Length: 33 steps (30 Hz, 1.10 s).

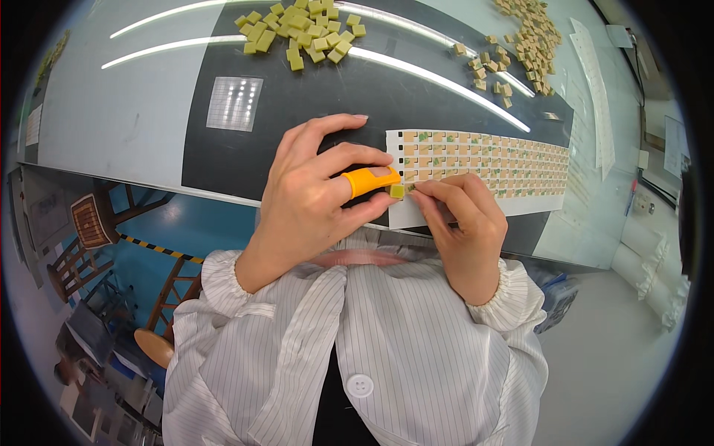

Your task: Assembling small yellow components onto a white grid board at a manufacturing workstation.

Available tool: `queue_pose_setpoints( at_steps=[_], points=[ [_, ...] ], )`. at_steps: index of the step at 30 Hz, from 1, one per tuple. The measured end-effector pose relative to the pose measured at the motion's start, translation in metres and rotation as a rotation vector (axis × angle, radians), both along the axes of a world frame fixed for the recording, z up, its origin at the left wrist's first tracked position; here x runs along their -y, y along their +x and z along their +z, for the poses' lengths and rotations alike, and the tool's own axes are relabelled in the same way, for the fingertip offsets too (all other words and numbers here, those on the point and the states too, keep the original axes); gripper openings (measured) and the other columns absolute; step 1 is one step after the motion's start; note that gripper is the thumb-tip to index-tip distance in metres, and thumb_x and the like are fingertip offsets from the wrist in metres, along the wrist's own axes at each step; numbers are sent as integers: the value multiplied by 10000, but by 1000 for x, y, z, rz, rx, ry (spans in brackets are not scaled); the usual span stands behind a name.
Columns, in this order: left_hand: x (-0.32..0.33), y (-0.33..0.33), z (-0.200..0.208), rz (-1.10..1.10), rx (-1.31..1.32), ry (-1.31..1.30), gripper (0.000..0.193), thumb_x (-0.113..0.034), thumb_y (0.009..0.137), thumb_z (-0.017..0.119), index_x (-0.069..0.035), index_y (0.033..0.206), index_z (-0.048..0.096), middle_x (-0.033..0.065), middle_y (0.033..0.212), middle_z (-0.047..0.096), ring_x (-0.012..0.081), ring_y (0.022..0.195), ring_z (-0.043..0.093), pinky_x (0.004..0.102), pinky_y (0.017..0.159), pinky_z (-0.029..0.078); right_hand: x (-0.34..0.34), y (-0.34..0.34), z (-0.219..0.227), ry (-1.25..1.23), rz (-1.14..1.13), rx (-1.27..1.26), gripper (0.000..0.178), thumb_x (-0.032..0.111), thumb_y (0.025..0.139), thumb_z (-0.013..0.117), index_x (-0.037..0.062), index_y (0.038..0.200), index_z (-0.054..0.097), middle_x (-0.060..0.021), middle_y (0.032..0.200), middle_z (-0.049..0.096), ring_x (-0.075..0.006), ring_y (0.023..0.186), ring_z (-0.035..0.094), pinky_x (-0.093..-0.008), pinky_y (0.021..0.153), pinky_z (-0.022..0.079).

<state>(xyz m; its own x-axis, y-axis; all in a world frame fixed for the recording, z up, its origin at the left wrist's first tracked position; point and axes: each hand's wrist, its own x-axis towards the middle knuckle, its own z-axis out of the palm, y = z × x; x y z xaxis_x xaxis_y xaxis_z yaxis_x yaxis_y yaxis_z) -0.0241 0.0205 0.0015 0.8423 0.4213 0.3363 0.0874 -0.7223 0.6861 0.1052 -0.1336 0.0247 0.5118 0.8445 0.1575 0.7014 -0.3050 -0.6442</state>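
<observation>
My left hand [297, 186] is over the left end of a white sheet [405, 215] on the dark mat. An orange sleeve-like piece [364, 181] sits around one of its fingers. Between that finger and the thumb is a small yellow-green block [397, 192], held at the sheet's left edge. Fingertips of my right hand [465, 215] are pinched together just right of the block, low over the sheet. What they hold, if anything, is too small to make out. Rows of tan squares [483, 160], some with green marks, cover the sheet.
Yellow-green blocks [309, 30] are heaped at the mat's far side. Many small tan blocks [532, 37] lie scattered at the far right. A clear gridded square [234, 103] lies left of my hands. Wooden chairs [95, 215] stand beyond the table's near left edge.
</observation>
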Motion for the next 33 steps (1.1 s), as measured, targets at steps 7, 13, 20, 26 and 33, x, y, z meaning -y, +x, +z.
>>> queue_pose_setpoints(
  at_steps=[7, 13, 20, 26, 33],
  points=[
    [-1, 1, 0, -4, 1, 3, 209, -111, 627, 827, -81, 824, 764, -9, 965, 731, 274, 1152, 587, 412, 957, 423, -4, 3, 6, -81, -38, -141, 134, -2, 759, 764, 7, 844, 661, -73, 774, 611, -180, 639, 606, -275, 569, 489],
    [0, 0, 0, -1, 0, -10, 225, -118, 616, 830, -86, 829, 766, -10, 960, 730, 270, 1152, 585, 408, 956, 424, -8, 23, 21, -162, -16, -496, 96, 34, 819, 740, -7, 838, 655, -32, 768, 646, -95, 649, 600, -235, 569, 480],
    [0, 1, 0, 3, -14, -12, 259, -141, 600, 841, -102, 846, 769, -12, 976, 723, 270, 1153, 583, 404, 950, 425, -33, 47, 36, -361, -21, -1151, 118, 81, 879, 699, -17, 860, 636, -51, 786, 654, -81, 666, 615, -210, 616, 518],
    [-1, 1, 0, -8, -2, -22, 253, -149, 605, 834, -118, 849, 774, -9, 979, 720, 273, 1145, 585, 408, 941, 426, -38, 47, 29, -420, 34, -1221, 125, 77, 876, 699, -28, 862, 633, -54, 778, 659, -97, 690, 648, -232, 643, 557],
    [-3, 1, 1, -17, -19, -25, 232, -122, 614, 816, -114, 842, 773, -8, 980, 715, 277, 1145, 583, 413, 944, 426, -46, 60, 28, -518, 135, -1241, 136, 77, 871, 709, -39, 849, 641, -62, 769, 668, -110, 703, 667, -239, 667, 574]
  ],
)
